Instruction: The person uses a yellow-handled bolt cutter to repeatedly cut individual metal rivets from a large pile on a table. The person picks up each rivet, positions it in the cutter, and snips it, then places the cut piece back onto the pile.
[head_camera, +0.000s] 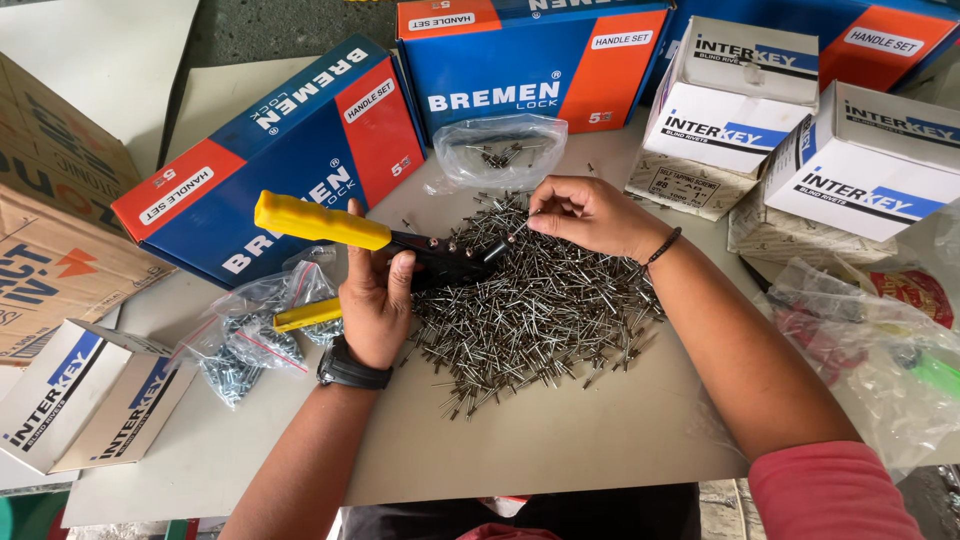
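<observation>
On the tabletop (560, 440), among blue and white boxes, a big heap of blind rivets (540, 320) is lying spread out. Over it the left hand (372, 300) is gripping the yellow-handled rivet gun (380, 240), fingers wrapped around the handles. The right hand (590, 212) is pinching a single rivet (512, 236) and guiding it toward the gun's nose; loading seems in hand, so seating the pin squarely comes next.

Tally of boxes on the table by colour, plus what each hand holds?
Blue-and-orange boxes: 3
White boxes: 4
Brown carton: 1
Total boxes: 8
Left hand: 1 yellow-handled riveter
Right hand: 1 rivet, pinched at the riveter's nose, above the loose rivet pile
</observation>
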